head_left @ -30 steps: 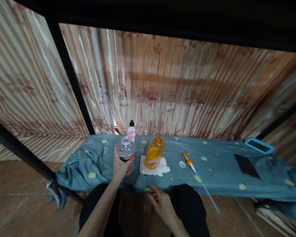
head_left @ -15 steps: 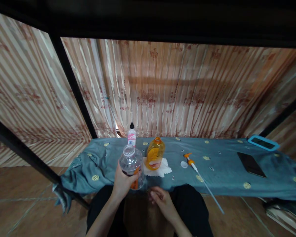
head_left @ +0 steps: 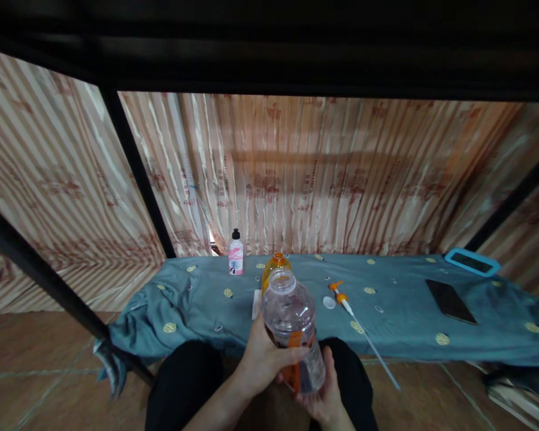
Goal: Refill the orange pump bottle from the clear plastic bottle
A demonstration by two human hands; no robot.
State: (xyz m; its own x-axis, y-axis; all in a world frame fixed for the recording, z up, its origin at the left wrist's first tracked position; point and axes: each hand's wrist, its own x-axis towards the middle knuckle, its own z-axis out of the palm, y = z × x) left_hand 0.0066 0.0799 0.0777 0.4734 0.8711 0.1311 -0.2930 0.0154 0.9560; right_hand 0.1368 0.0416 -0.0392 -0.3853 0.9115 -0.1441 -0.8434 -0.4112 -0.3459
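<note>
A large clear plastic bottle with an orange label and no cap is held tilted above my lap. My left hand wraps round its side, and my right hand grips it at the base. Just behind it stands an open amber bottle, mostly covered by the clear one. A bit of white tissue shows beside the amber bottle. To the right, an orange pump top with a long white tube lies near a round white cap.
The teal patterned sheet covers a low bed surface. A pink-labelled bottle with a black cap stands at the back. On the right lie a dark phone and a blue-framed object. Black frame posts flank the bed.
The clear bottle has moved right and towards me, now in front of the amber bottle. My right hand has come up and taken hold of its base; my left hand still grips it.
</note>
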